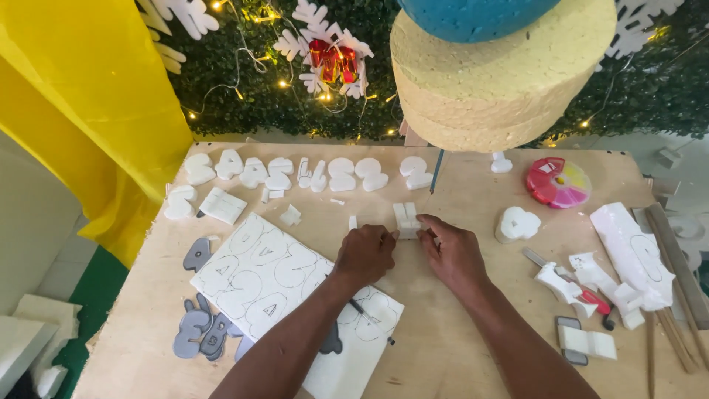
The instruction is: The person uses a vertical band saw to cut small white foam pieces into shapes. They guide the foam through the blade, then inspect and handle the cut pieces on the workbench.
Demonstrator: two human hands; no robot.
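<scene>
Both my hands meet at the middle of a wooden table (pixel 443 347). My left hand (pixel 365 253) and my right hand (pixel 452 251) pinch a small white foam piece (pixel 406 219) between their fingertips, resting it on the tabletop. Under my left forearm lies a white foam sheet (pixel 258 277) with outlined shapes drawn on it. A dark pen (pixel 367 314) lies on that sheet by my wrist.
A row of cut white foam shapes (pixel 295 174) lines the far side. Grey cut-outs (pixel 199 325) lie at the left. At right are a foam shape (pixel 517 224), a pink and yellow disc (pixel 557 182), foam scraps (pixel 631 251), a cutter (pixel 569 284) and wooden sticks (pixel 676 336). Large foam discs (pixel 495 81) hang overhead.
</scene>
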